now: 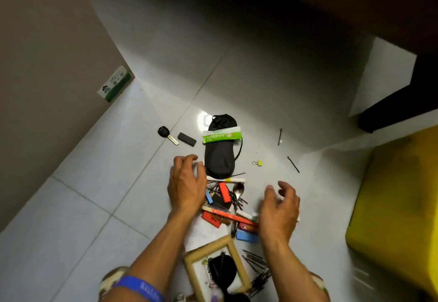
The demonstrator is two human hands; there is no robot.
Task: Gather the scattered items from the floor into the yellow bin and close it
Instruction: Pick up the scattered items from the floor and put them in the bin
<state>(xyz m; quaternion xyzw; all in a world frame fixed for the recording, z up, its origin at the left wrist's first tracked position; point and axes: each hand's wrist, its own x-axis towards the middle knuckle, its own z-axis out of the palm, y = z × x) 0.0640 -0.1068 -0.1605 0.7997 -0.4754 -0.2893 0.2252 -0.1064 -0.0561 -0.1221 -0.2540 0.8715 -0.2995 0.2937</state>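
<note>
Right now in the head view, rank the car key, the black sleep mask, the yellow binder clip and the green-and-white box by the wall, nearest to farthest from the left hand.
1. Black sleep mask: just right of the left hand, beside its fingertips.
2. Car key: ahead, slightly left.
3. Yellow binder clip: right, beyond the mask; too close to the key to rank firmly.
4. Green-and-white box: far left, against the wall.

No legible text anywhere. Green-and-white box (115, 83) against wall, well beyond left hand fingers (187, 159): dark logo mark, printed lines, code-like patch, all too small to read. Green packet (222, 135) lying across black pouch (220, 154), just past left fingertips: pale lettering along its length, blurred, unreadable. Blue wristband (139, 287) on left forearm, well behind fingers: row of pale characters, not decipherable. Red strip (227, 215) between both hands' fingers: no print made out.
</note>
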